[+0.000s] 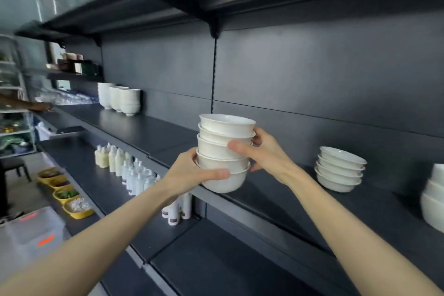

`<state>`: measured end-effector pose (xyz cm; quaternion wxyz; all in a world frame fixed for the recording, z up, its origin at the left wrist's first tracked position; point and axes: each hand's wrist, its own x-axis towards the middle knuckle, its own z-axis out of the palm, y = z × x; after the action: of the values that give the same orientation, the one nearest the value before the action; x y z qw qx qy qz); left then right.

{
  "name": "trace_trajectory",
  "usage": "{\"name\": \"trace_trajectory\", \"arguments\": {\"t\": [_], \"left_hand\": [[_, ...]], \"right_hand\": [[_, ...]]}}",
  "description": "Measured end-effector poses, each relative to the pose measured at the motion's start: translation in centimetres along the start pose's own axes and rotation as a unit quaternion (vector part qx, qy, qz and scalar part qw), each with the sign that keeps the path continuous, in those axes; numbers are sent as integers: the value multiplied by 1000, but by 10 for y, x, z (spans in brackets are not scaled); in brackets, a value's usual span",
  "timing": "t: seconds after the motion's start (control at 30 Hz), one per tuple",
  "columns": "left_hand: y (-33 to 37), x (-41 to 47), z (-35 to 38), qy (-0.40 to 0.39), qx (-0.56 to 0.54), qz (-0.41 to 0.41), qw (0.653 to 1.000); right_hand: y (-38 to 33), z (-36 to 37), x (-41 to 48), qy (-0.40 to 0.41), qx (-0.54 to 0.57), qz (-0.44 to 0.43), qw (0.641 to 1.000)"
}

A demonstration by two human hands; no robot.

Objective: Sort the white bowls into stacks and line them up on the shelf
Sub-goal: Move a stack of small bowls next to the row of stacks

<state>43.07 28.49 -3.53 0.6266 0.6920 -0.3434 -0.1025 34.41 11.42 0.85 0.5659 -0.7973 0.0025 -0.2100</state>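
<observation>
Both arms reach out. The left hand (189, 175) and the right hand (262, 154) curl, thumbs pointing in.

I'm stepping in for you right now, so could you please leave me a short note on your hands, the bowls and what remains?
Hands: left hand grips the held stack low down; right hand grips its right side.
The held stack is at the front edge of the shelf, not clearly set down.
Done: tall stacks stand far left on the shelf, a shallow-bowl stack to the right, larger bowls at the frame's right edge.
Left: set this stack down, then line the stacks up.
</observation>
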Motion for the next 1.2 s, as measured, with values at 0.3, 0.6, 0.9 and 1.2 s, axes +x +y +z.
{"name": "trace_trajectory", "arguments": {"t": [0.3,0.6,0.9,1.2], "left_hand": [[-69,88,-135,59,31,-24,997],[-112,188,-267,87,38,-30,995],[-180,276,-403,34,35,-27,998],[-244,387,-498,-82,13,-27,996]], "right_hand": [[44,106,162,-58,30,7,998],[53,200,315,-84,40,1,996],[81,307,433,-45,24,12,999],[111,372,534,36,3,44,998]]}}
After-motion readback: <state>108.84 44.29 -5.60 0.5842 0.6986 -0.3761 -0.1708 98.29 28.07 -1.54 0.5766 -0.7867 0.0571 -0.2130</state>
